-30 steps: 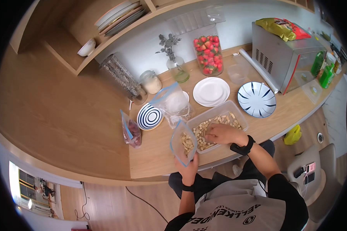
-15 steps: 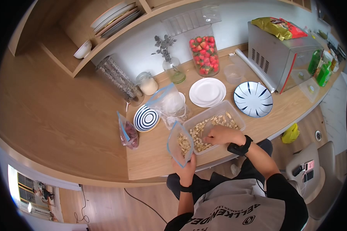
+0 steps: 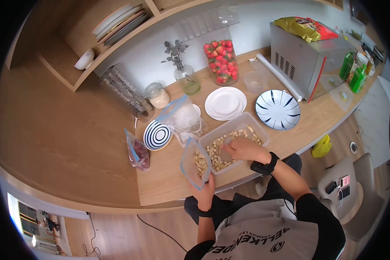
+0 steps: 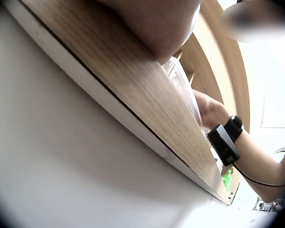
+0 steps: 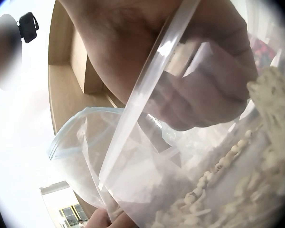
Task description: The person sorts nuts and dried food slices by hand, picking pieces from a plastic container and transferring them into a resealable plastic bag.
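Many pale pieces (image 3: 214, 152) remain in the container (image 3: 234, 125); left hand (image 3: 203, 192) grips the part-filled bag (image 3: 188, 157); right hand (image 3: 246, 149) has fingers curled, any load indeterminable.

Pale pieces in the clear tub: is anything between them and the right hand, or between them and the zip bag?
Nothing visible separates the right hand from the pale pieces: it is inside the clear tub, over them. Toward the zip bag, the tub's end wall stands in between; the bag's mouth is open beside it.
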Demonstrator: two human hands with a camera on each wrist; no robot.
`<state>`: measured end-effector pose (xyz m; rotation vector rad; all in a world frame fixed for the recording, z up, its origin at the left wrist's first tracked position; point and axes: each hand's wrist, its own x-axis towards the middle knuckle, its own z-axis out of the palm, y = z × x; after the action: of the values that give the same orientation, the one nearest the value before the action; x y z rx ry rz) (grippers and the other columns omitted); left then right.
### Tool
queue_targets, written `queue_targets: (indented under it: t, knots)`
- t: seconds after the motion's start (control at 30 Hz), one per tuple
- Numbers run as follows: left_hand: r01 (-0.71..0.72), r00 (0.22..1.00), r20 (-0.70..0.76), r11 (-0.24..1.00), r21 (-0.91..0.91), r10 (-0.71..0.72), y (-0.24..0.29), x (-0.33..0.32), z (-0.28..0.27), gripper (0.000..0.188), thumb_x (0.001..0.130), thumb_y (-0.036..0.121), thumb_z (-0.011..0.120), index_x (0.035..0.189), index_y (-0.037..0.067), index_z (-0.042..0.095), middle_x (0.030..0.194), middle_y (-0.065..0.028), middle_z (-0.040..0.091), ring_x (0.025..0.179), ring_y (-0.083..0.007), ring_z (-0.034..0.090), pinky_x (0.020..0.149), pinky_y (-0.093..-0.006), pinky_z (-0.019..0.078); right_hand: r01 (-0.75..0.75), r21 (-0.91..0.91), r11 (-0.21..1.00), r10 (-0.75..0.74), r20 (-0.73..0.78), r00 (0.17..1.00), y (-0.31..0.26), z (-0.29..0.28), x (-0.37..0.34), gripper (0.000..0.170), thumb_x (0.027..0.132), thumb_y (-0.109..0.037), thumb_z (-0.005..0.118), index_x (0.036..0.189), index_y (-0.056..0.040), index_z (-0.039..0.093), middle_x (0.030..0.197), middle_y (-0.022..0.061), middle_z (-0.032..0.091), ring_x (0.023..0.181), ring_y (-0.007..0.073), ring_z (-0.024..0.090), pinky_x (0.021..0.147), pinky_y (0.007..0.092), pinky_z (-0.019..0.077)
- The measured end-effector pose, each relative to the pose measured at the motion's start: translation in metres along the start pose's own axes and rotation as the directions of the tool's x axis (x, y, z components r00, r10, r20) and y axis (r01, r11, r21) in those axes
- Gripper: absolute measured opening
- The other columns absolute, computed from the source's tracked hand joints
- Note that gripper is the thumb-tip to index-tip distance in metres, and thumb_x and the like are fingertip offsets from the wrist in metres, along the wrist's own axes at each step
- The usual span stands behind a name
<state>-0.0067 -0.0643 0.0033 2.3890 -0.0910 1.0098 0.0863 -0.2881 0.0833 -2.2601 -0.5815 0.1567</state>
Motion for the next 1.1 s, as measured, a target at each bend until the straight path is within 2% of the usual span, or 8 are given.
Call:
queue_targets:
  t: [0.07,0.6,0.8,0.9,0.97,1.0,1.07,1.1]
  knots:
    - [-0.021,1.000,-0.008,1.000,-0.007,0.021,0.004,0.004,-0.002,0.056,0.084,0.020,0.081,0.130,-0.005,0.062,0.117,-0.0278,0.068,0.101,-0.0498,0.066,0.088,-0.0533,0.0528,-0.004,0.011,1.000,0.005,-0.068,0.998,-0.002,-0.002,0.000,0.070,0.110,-0.047,0.045,0.067,0.0047,0.065,0.063,0.0265,0.060,0.063,0.0473,0.061,0.067,0.0532,0.0485]
    - [-0.055,0.998,0.007,0.998,0.025,0.055,0.000,0.002,-0.003,0.050,0.084,0.018,0.081,0.126,-0.004,0.065,0.116,-0.0250,0.070,0.100,-0.0490,0.067,0.086,-0.0529,0.0535,0.006,0.031,0.999,-0.004,-0.065,0.998,0.007,0.000,0.001,0.051,0.104,-0.036,0.057,0.076,0.0046,0.068,0.075,0.0269,0.064,0.069,0.0461,0.064,0.068,0.0541,0.0488]
    - [-0.015,0.999,0.044,1.000,0.003,0.015,-0.010,-0.004,0.006,0.054,0.084,0.019,0.081,0.129,-0.005,0.063,0.117,-0.0277,0.069,0.102,-0.0498,0.066,0.087,-0.0533,0.0534,0.046,0.067,0.997,-0.032,-0.202,0.979,0.007,0.000,-0.001,0.045,0.103,-0.033,0.062,0.078,0.0042,0.067,0.073,0.0267,0.063,0.067,0.0455,0.063,0.064,0.0518,0.0477]
    - [-0.019,0.999,0.047,1.000,-0.011,0.019,-0.014,-0.007,0.006,0.056,0.084,0.019,0.080,0.131,-0.006,0.062,0.117,-0.0284,0.069,0.102,-0.0500,0.066,0.088,-0.0535,0.0532,0.112,0.181,0.977,-0.060,-0.273,0.960,0.015,0.005,0.004,0.045,0.104,-0.033,0.061,0.079,0.0043,0.067,0.072,0.0272,0.062,0.063,0.0444,0.060,0.061,0.0493,0.0459]
    - [-0.026,0.998,0.049,0.999,0.019,0.025,-0.011,-0.006,0.004,0.056,0.084,0.019,0.081,0.131,-0.006,0.061,0.118,-0.0290,0.068,0.103,-0.0505,0.065,0.089,-0.0536,0.0528,-0.019,0.328,0.944,0.115,-0.274,0.955,0.018,0.003,0.007,0.045,0.104,-0.033,0.061,0.080,0.0043,0.065,0.069,0.0261,0.058,0.057,0.0376,0.054,0.059,0.0460,0.0436]
    - [-0.025,0.998,0.058,0.999,0.020,0.024,-0.013,-0.009,0.004,0.056,0.084,0.019,0.081,0.131,-0.006,0.061,0.118,-0.0290,0.068,0.103,-0.0505,0.065,0.089,-0.0536,0.0528,-0.026,0.333,0.943,0.122,-0.272,0.954,0.018,0.001,0.006,0.045,0.104,-0.033,0.061,0.080,0.0043,0.065,0.069,0.0261,0.058,0.057,0.0376,0.054,0.059,0.0460,0.0436]
    - [-0.015,0.999,0.050,1.000,0.016,0.014,-0.018,-0.011,0.010,0.057,0.084,0.019,0.080,0.132,-0.006,0.061,0.119,-0.0296,0.067,0.105,-0.0511,0.064,0.090,-0.0538,0.0522,-0.066,0.345,0.936,0.152,-0.229,0.961,0.015,-0.006,0.005,0.051,0.110,-0.036,0.057,0.079,0.0041,0.062,0.058,0.0018,0.049,0.058,0.0078,0.047,0.053,0.0328,0.0408]
    - [-0.016,0.999,0.051,1.000,0.011,0.016,-0.017,-0.009,0.011,0.057,0.084,0.019,0.080,0.132,-0.006,0.061,0.119,-0.0296,0.067,0.105,-0.0511,0.064,0.090,-0.0538,0.0522,-0.069,0.343,0.937,0.156,-0.232,0.960,0.016,-0.007,0.004,0.051,0.110,-0.036,0.057,0.079,0.0041,0.062,0.058,0.0018,0.049,0.058,0.0078,0.047,0.053,0.0328,0.0408]
